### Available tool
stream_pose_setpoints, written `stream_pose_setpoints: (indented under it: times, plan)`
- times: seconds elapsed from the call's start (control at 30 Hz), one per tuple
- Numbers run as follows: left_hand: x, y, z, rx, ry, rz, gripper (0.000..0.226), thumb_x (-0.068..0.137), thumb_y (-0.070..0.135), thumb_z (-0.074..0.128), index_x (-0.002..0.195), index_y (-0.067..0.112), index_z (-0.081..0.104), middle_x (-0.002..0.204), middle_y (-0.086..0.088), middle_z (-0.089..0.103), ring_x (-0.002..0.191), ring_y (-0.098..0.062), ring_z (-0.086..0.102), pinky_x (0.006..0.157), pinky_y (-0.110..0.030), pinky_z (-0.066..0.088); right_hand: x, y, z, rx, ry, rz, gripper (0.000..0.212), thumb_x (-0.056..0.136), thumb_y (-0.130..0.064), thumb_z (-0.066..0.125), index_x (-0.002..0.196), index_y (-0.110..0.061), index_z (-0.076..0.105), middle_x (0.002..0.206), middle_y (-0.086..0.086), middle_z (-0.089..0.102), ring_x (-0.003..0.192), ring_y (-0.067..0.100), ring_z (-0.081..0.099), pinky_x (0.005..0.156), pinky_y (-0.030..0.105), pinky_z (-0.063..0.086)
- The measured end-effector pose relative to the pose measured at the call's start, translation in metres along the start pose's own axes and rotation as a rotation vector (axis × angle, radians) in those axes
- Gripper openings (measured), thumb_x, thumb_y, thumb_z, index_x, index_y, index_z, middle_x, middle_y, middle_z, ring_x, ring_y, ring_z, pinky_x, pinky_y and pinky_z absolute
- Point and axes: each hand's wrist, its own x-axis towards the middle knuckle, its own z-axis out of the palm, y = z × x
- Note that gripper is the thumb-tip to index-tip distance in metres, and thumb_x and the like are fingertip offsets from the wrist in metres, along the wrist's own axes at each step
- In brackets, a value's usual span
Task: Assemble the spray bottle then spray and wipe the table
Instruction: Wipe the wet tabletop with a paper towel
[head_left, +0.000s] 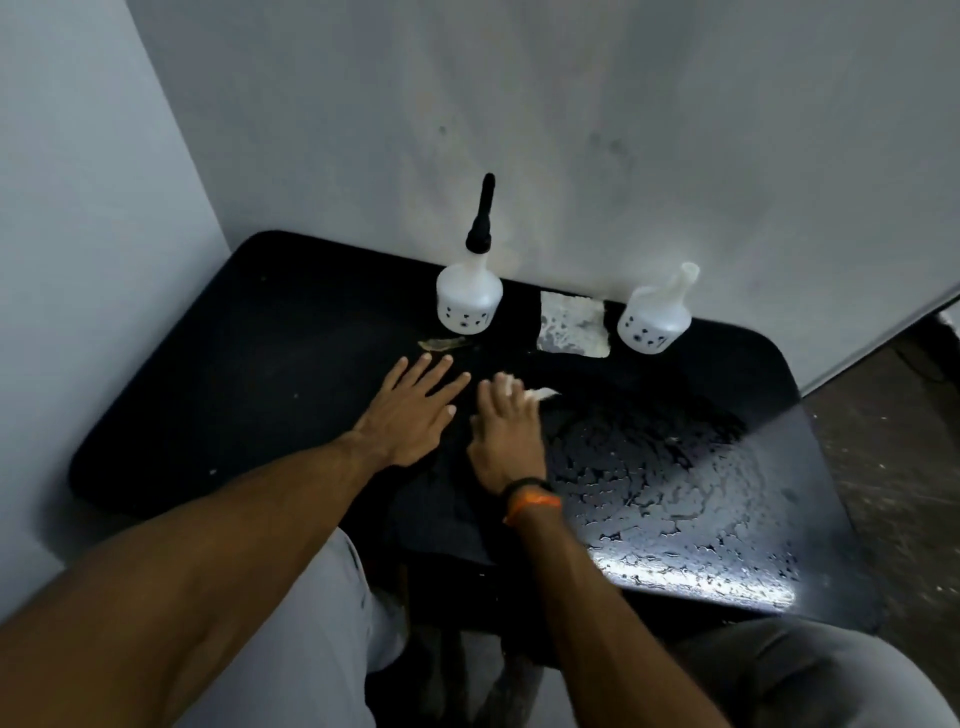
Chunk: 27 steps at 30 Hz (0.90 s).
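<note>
A black table (218, 364) fills the middle of the head view, its right half wet with beaded droplets (670, 488). My right hand (506, 431) presses flat on a white cloth (540, 393), which shows only past my fingertips. My left hand (410, 410) lies flat on the table beside it, fingers spread and holding nothing. At the back stands a white spray bottle with a black nozzle (470, 296). A second white bottle (655, 317) with an open, tilted neck stands to its right.
A worn white patch (571, 325) marks the table between the two bottles. A small brownish scrap (444, 343) lies in front of the left bottle. Walls close in behind and to the left. Bare floor (893, 441) shows at the right.
</note>
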Motion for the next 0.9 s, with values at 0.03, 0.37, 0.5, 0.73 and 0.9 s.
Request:
stream_pose_setpoints:
  times: [0.03, 0.37, 0.5, 0.73, 0.9]
  plan:
    - [-0.001, -0.002, 0.002, 0.001, 0.02, 0.008, 0.055, 0.106, 0.038, 0.027, 0.16, 0.033, 0.015, 0.169, -0.002, 0.012, 0.156, -0.024, 0.009, 0.127, -0.046, 0.004, -0.015, -0.012, 0.007, 0.031, -0.002, -0.049, 0.058, 0.103, -0.022, 0.032, 0.158, -0.008, 0.022, 0.167, 0.017, 0.013, 0.155, 0.034, 0.007, 0.126, 0.048, 0.004]
    - [0.003, -0.004, 0.013, -0.041, 0.155, -0.004, 0.053, 0.104, 0.033, 0.029, 0.156, 0.032, 0.029, 0.165, 0.0, 0.028, 0.153, -0.023, 0.023, 0.125, -0.046, 0.014, -0.038, 0.038, -0.003, -0.048, 0.024, 0.081, 0.056, 0.107, -0.034, 0.033, 0.158, -0.01, 0.027, 0.167, 0.013, 0.018, 0.155, 0.031, 0.012, 0.126, 0.049, 0.007]
    - [0.004, -0.004, 0.013, -0.056, 0.149, -0.002, 0.052, 0.104, 0.029, 0.033, 0.156, 0.032, 0.03, 0.165, 0.0, 0.028, 0.153, -0.022, 0.022, 0.125, -0.045, 0.012, -0.017, 0.004, -0.005, -0.063, 0.004, 0.054, 0.058, 0.107, -0.033, 0.028, 0.157, -0.005, 0.02, 0.167, 0.019, 0.011, 0.154, 0.037, 0.008, 0.125, 0.049, 0.005]
    - [0.004, 0.001, 0.004, -0.108, 0.087, -0.041, 0.053, 0.105, 0.027, 0.033, 0.158, 0.033, 0.026, 0.167, 0.002, 0.021, 0.155, -0.021, 0.015, 0.126, -0.044, 0.005, -0.149, 0.002, 0.019, 0.043, 0.029, -0.226, 0.054, 0.103, -0.035, 0.035, 0.152, -0.014, 0.041, 0.163, 0.009, 0.033, 0.152, 0.029, 0.027, 0.123, 0.053, 0.019]
    - [0.003, 0.026, -0.001, -0.161, 0.025, -0.176, 0.054, 0.107, 0.03, 0.026, 0.16, 0.028, 0.018, 0.169, 0.001, 0.014, 0.156, -0.026, 0.008, 0.126, -0.051, 0.001, -0.145, 0.109, -0.014, -0.04, 0.041, 0.428, 0.061, 0.107, -0.043, 0.022, 0.16, -0.013, 0.018, 0.169, 0.014, 0.008, 0.156, 0.032, 0.006, 0.125, 0.052, 0.008]
